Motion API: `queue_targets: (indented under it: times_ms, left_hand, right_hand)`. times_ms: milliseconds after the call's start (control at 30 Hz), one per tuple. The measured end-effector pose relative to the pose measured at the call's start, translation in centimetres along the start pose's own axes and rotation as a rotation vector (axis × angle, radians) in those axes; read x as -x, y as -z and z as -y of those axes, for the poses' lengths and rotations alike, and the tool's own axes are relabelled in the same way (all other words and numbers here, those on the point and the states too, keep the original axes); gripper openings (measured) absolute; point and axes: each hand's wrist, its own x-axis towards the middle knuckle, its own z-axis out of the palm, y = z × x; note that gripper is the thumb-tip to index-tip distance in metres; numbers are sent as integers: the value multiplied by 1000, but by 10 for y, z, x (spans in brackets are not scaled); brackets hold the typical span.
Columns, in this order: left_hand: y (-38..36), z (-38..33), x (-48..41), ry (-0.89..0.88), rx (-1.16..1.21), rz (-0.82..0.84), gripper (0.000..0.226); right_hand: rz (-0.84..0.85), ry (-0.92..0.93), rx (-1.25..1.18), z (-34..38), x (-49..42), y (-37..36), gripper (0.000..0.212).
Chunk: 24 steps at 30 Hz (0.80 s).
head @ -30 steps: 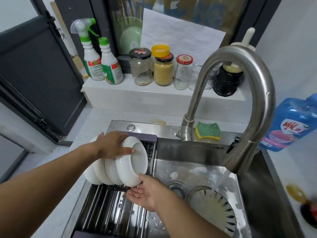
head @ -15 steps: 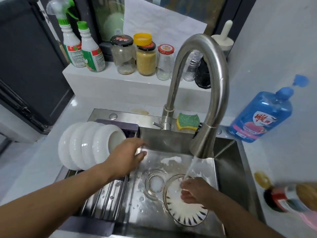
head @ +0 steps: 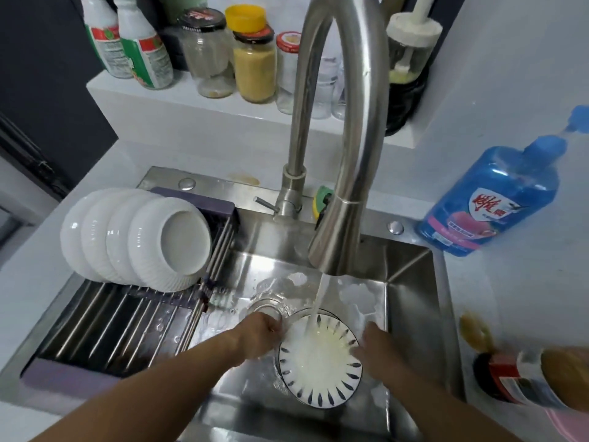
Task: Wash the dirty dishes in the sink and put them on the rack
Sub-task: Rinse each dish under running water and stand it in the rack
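Left hand [head: 258, 337] has joined right hand [head: 378, 349], plate [head: 320, 374] held between them.

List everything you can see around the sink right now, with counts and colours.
sink: one, steel, centre
faucet: one, steel, behind sink, running
rack: one, steel bars, purple frame, over sink's left side
bowls: four, white, on edge on rack
plate: one, white with dark blue dashes, in sink under the stream
sponge: one, green and yellow, behind faucet
detergent bottle: one, blue, right counter
spray bottles: two, white, shelf's left end
jars: several, glass, shelf
left hand: at plate's left rim, grip unclear
right hand: holds plate's right rim
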Motion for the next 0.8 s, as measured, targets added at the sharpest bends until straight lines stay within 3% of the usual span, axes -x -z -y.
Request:
queue_targets:
  times_ms: [167,300,400,600,800]
  left_hand:
    - [-30,21,-3,78,16,-5,28]
    - [-46,32,-2,144,125,7,9]
    - [-51,33,0,181,198,-3,10]
    - [-55,36,-10,258,273,19,17]
    - [-57,32,-11,335,464,19,18]
  right_hand:
    - [147,5,127,-13,-5,-12,20]
    - [124,-40,-55,-26,-12,-21,17]
    - [142,-79,-132,-50,-40,-45,20]
    - [182,-56,-109,-8,-7,-12,7]
    - [222,-45,-201,1,-1,-4,11]
